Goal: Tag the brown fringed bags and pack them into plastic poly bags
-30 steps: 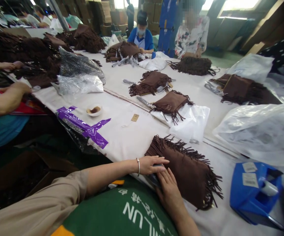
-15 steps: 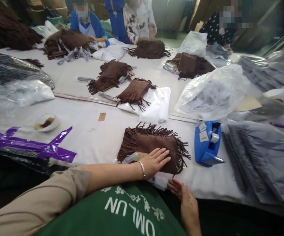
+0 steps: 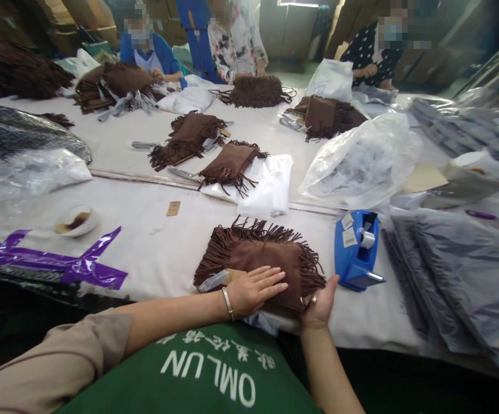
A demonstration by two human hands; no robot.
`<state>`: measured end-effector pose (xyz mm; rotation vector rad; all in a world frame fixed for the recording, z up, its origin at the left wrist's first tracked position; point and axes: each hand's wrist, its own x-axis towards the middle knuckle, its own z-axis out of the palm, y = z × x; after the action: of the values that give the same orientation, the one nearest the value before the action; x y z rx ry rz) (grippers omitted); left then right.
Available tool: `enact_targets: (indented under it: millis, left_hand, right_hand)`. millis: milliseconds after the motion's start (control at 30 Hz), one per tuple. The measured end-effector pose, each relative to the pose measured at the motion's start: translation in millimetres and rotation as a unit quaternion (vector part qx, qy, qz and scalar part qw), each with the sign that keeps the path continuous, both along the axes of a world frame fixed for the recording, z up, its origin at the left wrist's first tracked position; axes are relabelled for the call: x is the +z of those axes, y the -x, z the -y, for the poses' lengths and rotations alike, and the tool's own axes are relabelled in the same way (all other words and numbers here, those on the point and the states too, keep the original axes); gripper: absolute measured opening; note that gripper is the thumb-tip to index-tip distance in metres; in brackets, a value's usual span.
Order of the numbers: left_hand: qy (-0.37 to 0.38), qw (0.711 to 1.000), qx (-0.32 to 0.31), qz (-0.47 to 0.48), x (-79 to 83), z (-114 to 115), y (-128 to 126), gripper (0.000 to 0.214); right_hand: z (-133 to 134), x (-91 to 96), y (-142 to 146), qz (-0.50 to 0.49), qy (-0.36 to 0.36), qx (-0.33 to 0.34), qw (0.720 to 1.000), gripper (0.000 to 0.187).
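Note:
A dark brown fringed bag (image 3: 270,253) lies in front of me near the table's front edge. My left hand (image 3: 255,290) rests flat on its lower front, fingers stretched out. Beside that hand, a brown tag (image 3: 234,276) and a small plastic-wrapped piece (image 3: 214,280) lie on the bag's left part. At the bag's lower right corner is my right hand (image 3: 318,305), palm turned towards it and thumb stretched away; its other fingers are partly hidden at the bag's edge. Some clear plastic (image 3: 264,323) shows under the near edge.
A blue tape dispenser (image 3: 355,253) stands right of the bag, beside stacked grey plastic-wrapped items (image 3: 448,276). More fringed bags (image 3: 232,164) and a clear plastic bag (image 3: 361,164) lie farther back. A white bowl (image 3: 76,221) and purple-printed plastic (image 3: 89,267) are left. Several people work opposite.
My right hand has moved up from below the table edge to the bag's lower right corner. The left hand stays flat on the bag. The view has shifted slightly.

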<state>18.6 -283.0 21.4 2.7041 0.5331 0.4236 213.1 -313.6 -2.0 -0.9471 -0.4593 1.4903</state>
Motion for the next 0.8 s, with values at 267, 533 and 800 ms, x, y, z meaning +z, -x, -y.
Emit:
enact_targets:
  millis: [267, 533, 800]
  left_hand:
    - [0.054, 0.998, -0.04, 0.005, -11.2, 4.4, -1.0, 0.048]
    - [0.138, 0.96, 0.132, 0.203, 42.6, -7.5, 48.8, 0.026]
    - [0.498, 0.638, 0.499, 0.308, 13.5, -74.2, 145.6, 0.038]
  right_hand:
    - [-13.2, 17.6, -26.8, 0.081, -0.034, -0.025, 0.996, 0.066]
    - [-21.3, -1.3, 29.6, 0.716, -0.169, 0.108, 0.668, 0.064]
    - [10.2, 34.2, 15.9, 0.596, -0.278, 0.234, 0.716, 0.042]
